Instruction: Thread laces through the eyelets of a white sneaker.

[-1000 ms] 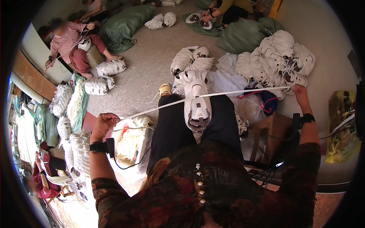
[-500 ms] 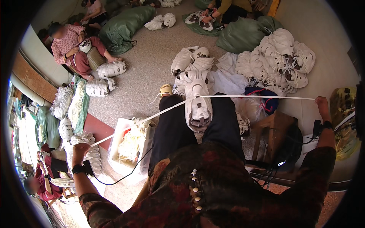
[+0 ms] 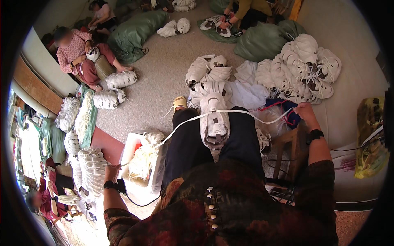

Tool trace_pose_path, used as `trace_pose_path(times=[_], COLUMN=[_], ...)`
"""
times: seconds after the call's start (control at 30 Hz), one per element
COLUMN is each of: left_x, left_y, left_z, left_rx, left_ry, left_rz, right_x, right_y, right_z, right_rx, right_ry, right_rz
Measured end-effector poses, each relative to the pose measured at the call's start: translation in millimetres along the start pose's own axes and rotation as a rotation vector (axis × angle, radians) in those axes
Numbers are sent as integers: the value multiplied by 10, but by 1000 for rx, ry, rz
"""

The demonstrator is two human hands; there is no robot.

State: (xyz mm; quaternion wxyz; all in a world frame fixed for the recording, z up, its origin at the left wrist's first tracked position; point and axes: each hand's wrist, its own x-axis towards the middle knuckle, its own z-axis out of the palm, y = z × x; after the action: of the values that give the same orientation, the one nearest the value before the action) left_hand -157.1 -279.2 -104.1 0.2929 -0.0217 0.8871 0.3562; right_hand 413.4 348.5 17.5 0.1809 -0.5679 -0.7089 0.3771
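Observation:
A white shoe upper (image 3: 215, 123) rests between my knees, with a long white shoelace (image 3: 184, 123) running across it. Both halves of the lace sag in a loose curve. Out to the left, my left hand (image 3: 111, 172) is closed on one end of the lace. My right hand (image 3: 304, 111) grips the other end at the right, level with my knee. Beyond my knees, a row of nested white shoe uppers (image 3: 207, 89) lies against the one I have.
A white box (image 3: 155, 174) of loose laces stands left of my leg. At right are a wooden stool (image 3: 283, 149) and a heap of white shoes (image 3: 303, 67). Green sacks (image 3: 133, 35) and stacked uppers (image 3: 92, 170) lie around; several other people sit working.
Both hands have come inward, the right one the most. The shoelace, stretched taut before, now hangs slack on either side of the shoe upper.

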Motion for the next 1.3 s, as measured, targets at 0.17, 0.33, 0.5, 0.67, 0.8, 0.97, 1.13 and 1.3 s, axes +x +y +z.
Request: trace_pose_path(times=[0.17,0.33,0.5,0.67,0.8,0.97,1.13,1.3], left_x=[-351,-833,-1003,-998,-952,-925,-868,-765], left_y=[1025,2154,2631,2691,2825,2892,2766,2514], left_z=[1287,2183,2697,2883,2960,3013,2881,2636], left_rx=[-197,-342,-39,322,415,603,413,-236], left_ry=[-235,-443,-362,-220,-240,-174,-272,-253], left_rz=[387,677,1085,1062,994,934,972,849], right_x=[-193,-255,-309,-265,-60,57,-38,-272], right_y=[-879,-1218,-1322,-1334,-1224,-1144,-1173,-1222], right_z=[1612,2432,2591,2612,2642,2729,2537,2409], right_rx=[236,-30,-124,-234,-501,-419,-85,729], right_ry=[-329,-274,-140,-96,-54,-51,74,-246], right_rz=[-352,-720,-665,-657,-645,-667,-666,-200])
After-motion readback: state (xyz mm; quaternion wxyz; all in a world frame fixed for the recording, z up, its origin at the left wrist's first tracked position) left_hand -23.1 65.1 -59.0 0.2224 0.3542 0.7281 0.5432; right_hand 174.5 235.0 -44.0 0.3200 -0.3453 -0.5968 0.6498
